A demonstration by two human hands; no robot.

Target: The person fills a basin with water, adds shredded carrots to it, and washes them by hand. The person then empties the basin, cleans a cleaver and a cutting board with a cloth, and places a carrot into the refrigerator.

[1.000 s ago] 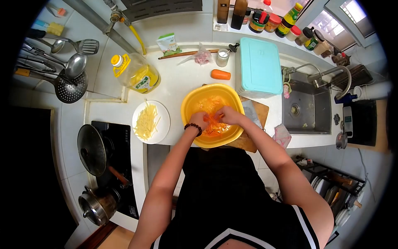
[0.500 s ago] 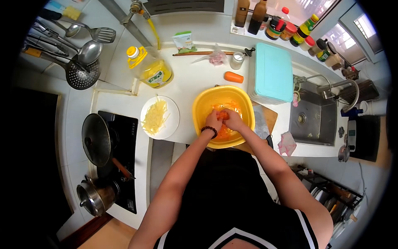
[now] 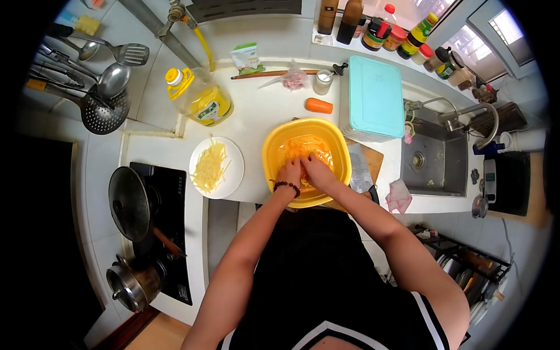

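A yellow plastic basin (image 3: 343, 137) holds water and orange shredded carrot (image 3: 308, 147). Both of my hands are inside it, side by side and nearly touching. My left hand (image 3: 290, 173), with a dark bead bracelet at the wrist, has its fingers curled down into the shreds. My right hand (image 3: 318, 174) also reaches in, fingers bent and closed around shreds. Fingertips of both are partly hidden by water and carrot. Left of the basin, a white plate (image 3: 236, 169) bears pale yellow shreds (image 3: 210, 167), perhaps potato. Behind the basin lies a piece of carrot (image 3: 319, 105).
An oil jug (image 3: 201, 99) stands back left, near a stove (image 3: 169, 256) with a lidded pan (image 3: 129, 204). A turquoise-lidded box (image 3: 375, 96), a cutting board (image 3: 372, 163) with a cleaver, a cloth (image 3: 399, 196) and the sink (image 3: 434, 157) are at right.
My hands have lowered the clump of carrot shreds into the basin, and the clump no longer shows between them. The whole view has shifted slightly.
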